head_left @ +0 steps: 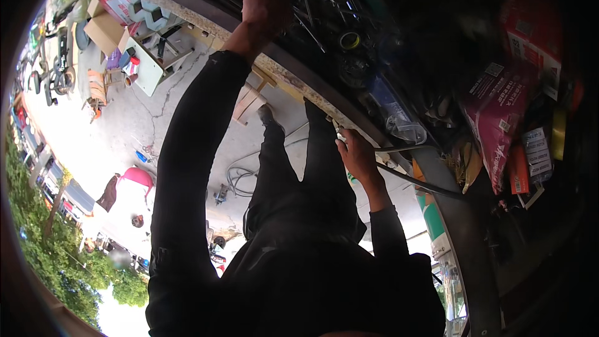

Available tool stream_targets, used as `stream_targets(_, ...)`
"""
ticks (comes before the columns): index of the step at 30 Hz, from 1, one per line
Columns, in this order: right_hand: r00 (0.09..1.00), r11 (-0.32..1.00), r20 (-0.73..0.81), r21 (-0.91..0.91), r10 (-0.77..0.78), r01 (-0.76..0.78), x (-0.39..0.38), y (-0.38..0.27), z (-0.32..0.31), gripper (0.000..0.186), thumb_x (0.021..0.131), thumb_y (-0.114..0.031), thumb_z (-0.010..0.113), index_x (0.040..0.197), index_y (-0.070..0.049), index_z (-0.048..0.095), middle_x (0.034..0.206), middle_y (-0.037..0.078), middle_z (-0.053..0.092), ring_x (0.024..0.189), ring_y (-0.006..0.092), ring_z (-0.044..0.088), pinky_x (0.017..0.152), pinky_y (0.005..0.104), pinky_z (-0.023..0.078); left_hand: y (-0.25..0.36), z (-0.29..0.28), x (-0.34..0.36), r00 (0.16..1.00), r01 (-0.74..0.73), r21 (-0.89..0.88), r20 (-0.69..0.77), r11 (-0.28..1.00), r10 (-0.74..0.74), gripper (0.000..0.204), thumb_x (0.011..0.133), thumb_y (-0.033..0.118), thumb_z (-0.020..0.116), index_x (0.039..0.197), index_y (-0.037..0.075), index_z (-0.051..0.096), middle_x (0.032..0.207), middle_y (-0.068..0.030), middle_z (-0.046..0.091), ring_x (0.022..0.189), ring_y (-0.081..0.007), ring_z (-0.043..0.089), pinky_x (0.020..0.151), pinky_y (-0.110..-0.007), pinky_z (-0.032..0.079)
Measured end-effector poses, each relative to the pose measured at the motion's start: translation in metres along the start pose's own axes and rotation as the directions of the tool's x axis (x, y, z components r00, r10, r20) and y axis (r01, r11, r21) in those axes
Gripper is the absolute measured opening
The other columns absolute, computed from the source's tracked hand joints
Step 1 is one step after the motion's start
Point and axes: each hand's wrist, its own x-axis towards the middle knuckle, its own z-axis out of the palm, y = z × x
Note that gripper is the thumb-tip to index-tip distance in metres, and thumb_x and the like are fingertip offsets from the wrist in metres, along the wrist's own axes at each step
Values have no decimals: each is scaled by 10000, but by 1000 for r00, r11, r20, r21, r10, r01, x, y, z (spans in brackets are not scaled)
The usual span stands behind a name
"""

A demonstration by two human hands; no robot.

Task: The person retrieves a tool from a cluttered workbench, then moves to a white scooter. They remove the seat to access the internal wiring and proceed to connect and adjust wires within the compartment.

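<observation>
My left hand [265, 12] reaches over the edge of a cluttered workbench [274, 70] into dark, jumbled tools. Its fingers are lost in shadow, so their grip cannot be made out. Thin metal tools [310, 30] lie just right of it, and a roll of tape [349, 40] with a yellow-green inner ring sits farther along. My right hand [360, 157] is at the bench's front edge with its fingers curled in. Something small and pale shows at its fingertips, too little to name. A grey hose [405, 148] and a dark cable [418, 182] run close beside that hand.
Red and purple packets [496, 109] and small white boxes [538, 153] crowd the bench at right. Below lie a coiled hose [240, 178] and a wooden stool [249, 105]. Farther left are a pale small table [146, 68], a pink-topped seat [137, 176] and a scooter [62, 56].
</observation>
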Motion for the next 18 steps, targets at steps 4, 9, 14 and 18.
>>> stream_targets(4,998,998,27,-29,-57,58,12,-33,-14,258,960,-210,652,1152,-42,618,1085,155,687,1023,346,665,875,431,541,29,12,-41,992,-56,-161,104,985,73,178,835,240,639,805,105,751,788,-125,725,741,-305,723,570,-425,560)
stream_targets(9,992,991,-31,59,-122,124,22,-62,-21,239,954,-192,654,1132,-32,639,1065,157,697,999,350,675,862,432,549,70,39,-70,985,32,-314,173,949,24,175,838,213,619,818,84,735,761,-126,719,704,-307,718,544,-414,541)
stream_targets(14,985,984,-71,71,-159,164,36,-75,-43,232,935,-129,669,1138,-22,632,1055,164,692,962,370,670,833,436,540,88,30,-72,990,118,-442,122,889,-70,271,887,306,589,914,58,694,752,-146,709,711,-332,716,585,-435,550)
stream_targets(18,954,966,-237,130,-186,221,67,-97,-64,274,934,-96,659,1191,-25,598,1069,175,667,977,350,660,805,420,533,65,32,-65,992,20,-467,-98,884,-74,273,871,345,625,885,77,675,798,-137,697,790,-326,697,677,-431,547)
